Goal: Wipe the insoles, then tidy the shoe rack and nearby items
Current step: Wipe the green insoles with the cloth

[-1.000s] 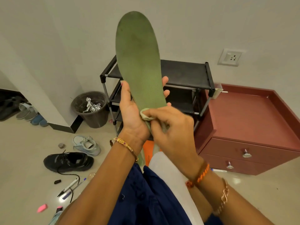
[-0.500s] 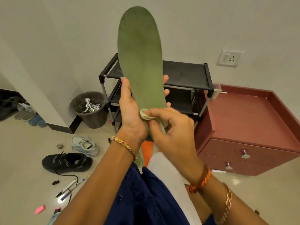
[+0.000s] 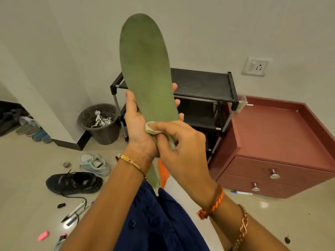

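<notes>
Left hand (image 3: 138,127) grips an upright green foam insole (image 3: 146,69); right hand (image 3: 178,147) pinches a pale cloth wad (image 3: 151,128) against it. Harder rubbing could buckle the insole.

Shoe rack (image 3: 201,86) against far wall, bin (image 3: 99,124) just left of it, drawer cabinet (image 3: 272,142) touching its right side. Two shoes (image 3: 74,182) and pens (image 3: 76,212) on floor, near left. Insole (image 3: 145,69) held upright before the rack.
</notes>
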